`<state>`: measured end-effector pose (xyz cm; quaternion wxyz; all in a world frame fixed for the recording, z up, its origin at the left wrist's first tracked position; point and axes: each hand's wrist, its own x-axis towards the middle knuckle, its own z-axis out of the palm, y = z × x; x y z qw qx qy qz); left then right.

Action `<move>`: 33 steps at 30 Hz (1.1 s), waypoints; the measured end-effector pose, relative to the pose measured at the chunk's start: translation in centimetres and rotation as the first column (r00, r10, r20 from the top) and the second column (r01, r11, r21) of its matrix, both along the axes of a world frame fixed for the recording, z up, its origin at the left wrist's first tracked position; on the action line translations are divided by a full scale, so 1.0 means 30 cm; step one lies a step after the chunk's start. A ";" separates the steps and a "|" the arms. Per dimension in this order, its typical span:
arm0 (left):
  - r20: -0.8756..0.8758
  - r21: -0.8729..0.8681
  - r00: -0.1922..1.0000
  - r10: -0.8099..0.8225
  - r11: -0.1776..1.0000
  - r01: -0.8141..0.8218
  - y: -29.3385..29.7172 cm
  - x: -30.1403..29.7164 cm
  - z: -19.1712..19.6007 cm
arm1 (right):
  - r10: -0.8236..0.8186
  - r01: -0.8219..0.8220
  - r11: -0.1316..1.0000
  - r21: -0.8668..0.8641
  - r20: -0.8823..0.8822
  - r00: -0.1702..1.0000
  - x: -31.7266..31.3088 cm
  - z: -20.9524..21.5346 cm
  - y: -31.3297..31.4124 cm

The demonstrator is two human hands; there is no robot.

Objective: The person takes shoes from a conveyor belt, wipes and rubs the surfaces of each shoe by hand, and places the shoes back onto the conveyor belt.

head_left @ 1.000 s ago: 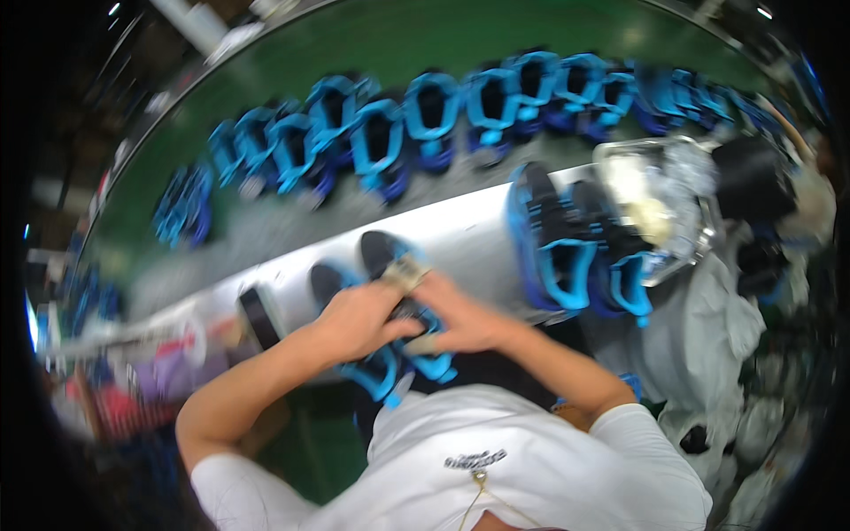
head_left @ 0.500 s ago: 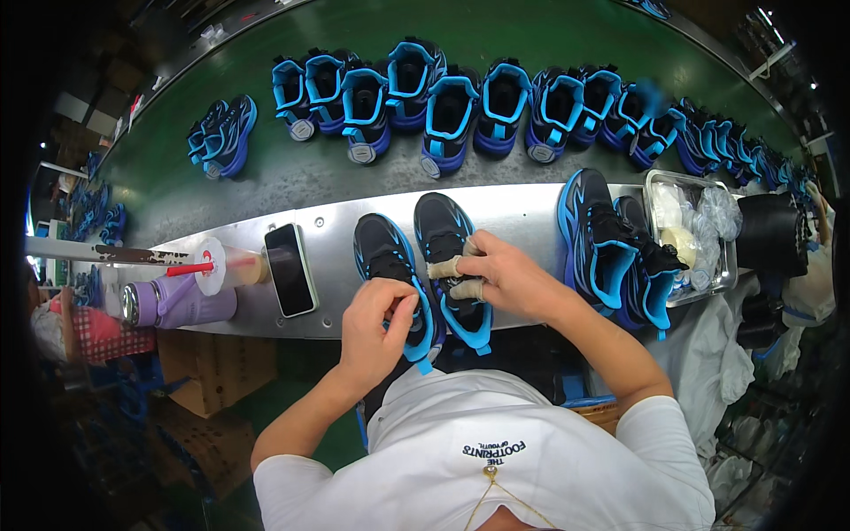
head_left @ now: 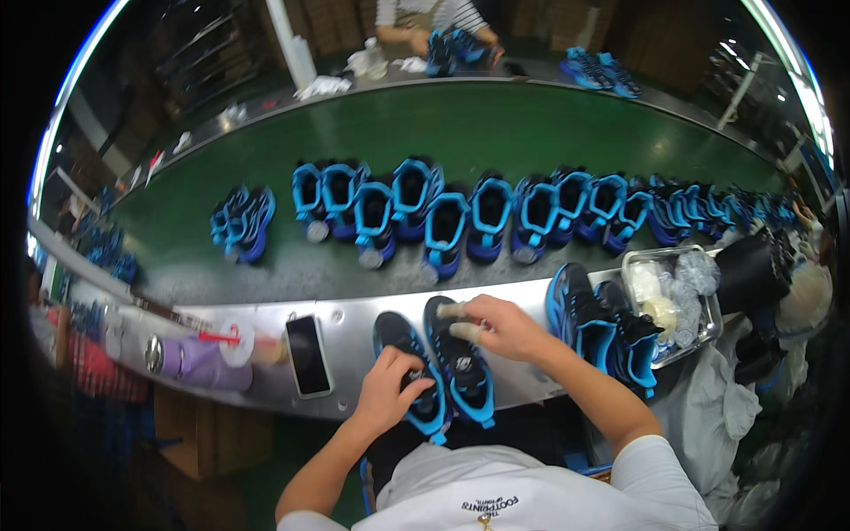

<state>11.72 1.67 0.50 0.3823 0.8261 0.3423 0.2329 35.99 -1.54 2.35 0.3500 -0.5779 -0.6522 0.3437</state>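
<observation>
While the left hand (head_left: 390, 389) clamps one black-and-blue sneaker (head_left: 409, 367), the right hand (head_left: 500, 326) pinches its twin (head_left: 462, 365); right of that grip, a clear plastic tray (head_left: 630, 265) holds pale wads.

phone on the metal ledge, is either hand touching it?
No. The phone lies alone on the ledge; the left hand and right hand are both on the pair of shoes beside it.

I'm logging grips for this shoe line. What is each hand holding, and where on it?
Left hand grips the left shoe over its laced middle. Right hand rests fingers on the right shoe near its toe; a firm hold cannot be told.
</observation>
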 end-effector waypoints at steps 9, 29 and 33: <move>-0.022 -0.211 0.996 -0.091 0.974 0.085 0.061 -0.036 0.021 | -0.173 0.144 0.983 0.114 0.311 0.934 0.017 0.020 0.329; -0.373 0.178 0.815 -0.444 0.827 0.533 0.049 0.022 0.041 | 0.071 -0.118 0.958 0.261 0.180 0.981 -0.162 -0.105 0.222; -0.384 0.293 0.871 -0.307 0.854 0.430 0.016 0.029 -0.044 | 0.109 -0.120 0.968 0.220 0.062 0.992 -0.202 -0.256 0.178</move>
